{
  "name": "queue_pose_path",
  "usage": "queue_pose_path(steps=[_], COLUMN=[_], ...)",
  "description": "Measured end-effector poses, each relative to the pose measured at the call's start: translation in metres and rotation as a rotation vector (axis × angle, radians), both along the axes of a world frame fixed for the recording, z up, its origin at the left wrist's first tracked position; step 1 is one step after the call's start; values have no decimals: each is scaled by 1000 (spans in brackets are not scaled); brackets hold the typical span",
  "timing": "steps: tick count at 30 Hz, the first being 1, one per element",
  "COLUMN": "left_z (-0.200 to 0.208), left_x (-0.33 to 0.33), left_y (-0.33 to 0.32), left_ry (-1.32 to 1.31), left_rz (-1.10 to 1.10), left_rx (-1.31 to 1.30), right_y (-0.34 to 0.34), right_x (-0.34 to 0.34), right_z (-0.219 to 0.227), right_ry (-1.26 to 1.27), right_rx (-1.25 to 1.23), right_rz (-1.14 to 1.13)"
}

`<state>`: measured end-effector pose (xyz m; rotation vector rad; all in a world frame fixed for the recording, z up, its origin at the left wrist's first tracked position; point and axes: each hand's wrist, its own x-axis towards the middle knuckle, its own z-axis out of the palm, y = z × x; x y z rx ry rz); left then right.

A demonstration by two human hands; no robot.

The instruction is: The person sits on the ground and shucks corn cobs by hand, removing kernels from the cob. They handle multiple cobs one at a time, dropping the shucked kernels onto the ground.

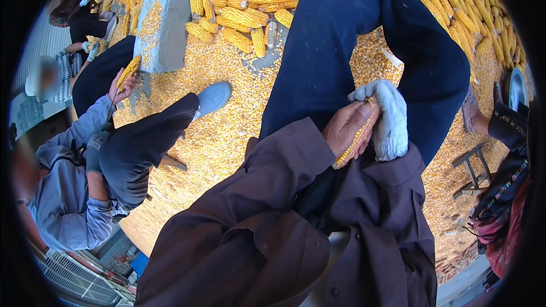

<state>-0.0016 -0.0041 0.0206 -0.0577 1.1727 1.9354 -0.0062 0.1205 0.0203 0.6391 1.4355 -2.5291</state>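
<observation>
Above my lap, my bare left hand [340, 131] is closed round a corn cob [360, 135]. Part of the cob is stripped to its pale pinkish core, while a strip of yellow kernels runs along one side. My right hand [390, 116], in a whitish knit glove, curls over the cob's upper end and presses against it. The glove hides most of those fingertips. Loose kernels [227, 119] cover the ground around my dark-trousered legs.
Unshelled corn cobs [244, 3] are heaped ahead and at the far right. A grey block [170, 34] has kernels on top. At left, a seated person [68, 193] holds a cob; others sit beyond and at right. A small stool [475, 173] stands right, below a metal basin [516, 90].
</observation>
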Motion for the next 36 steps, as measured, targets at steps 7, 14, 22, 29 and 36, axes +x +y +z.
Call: queue_pose_path(steps=[7,14,22,29,36], left_z=[6,4,7,3,1], left_x=[1,3,7,8,16], left_y=[4,1,-4,-3,-6], left_ry=[-43,10,215,-45,147], left_rz=[86,56,-39,51,-27], left_rx=[-54,-76,-165,-20,-153], right_y=[-11,-15,-13,-14,-11], right_x=[0,1,4,1,0], right_z=[-3,-7,-14,-11,-17], right_ry=[75,85,103,94,79], right_rx=[80,54,-72,-82,-130], right_rz=[-102,-180,-253,-307,-345])
